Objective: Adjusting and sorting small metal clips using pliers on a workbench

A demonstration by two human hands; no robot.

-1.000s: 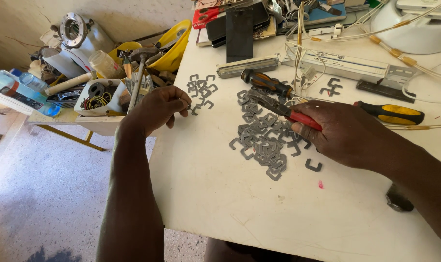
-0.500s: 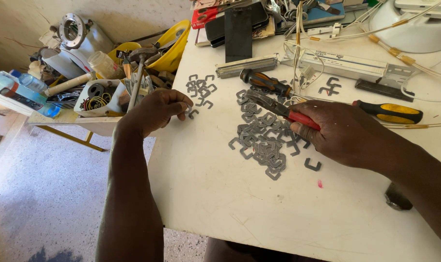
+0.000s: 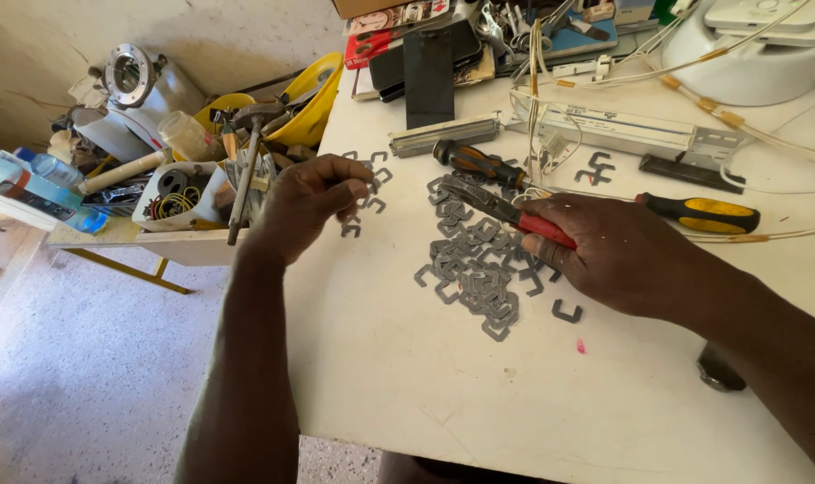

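My right hand [image 3: 618, 255] grips red-handled pliers [image 3: 502, 209] whose dark jaws point up-left over a pile of small grey metal clips [image 3: 470, 269] on the white table [image 3: 425, 376]. At the table's left edge my left hand [image 3: 309, 199] has its fingers curled beside a smaller cluster of the same clips [image 3: 368, 190]; whether it pinches one is hidden by the fingers. One lone clip [image 3: 566, 312] lies just below my right hand.
A brown-handled screwdriver [image 3: 479, 163] and a yellow-and-black screwdriver [image 3: 699, 213] lie behind the pile. A long metal fitting [image 3: 632, 133], wires and a white appliance [image 3: 757, 54] crowd the back. Left of the table, a bench holds a hammer [image 3: 246, 161], a yellow helmet [image 3: 313, 103] and clutter.
My left hand has shifted slightly along the table's left edge by the small clip cluster. My right hand with the pliers stays almost still over the pile.
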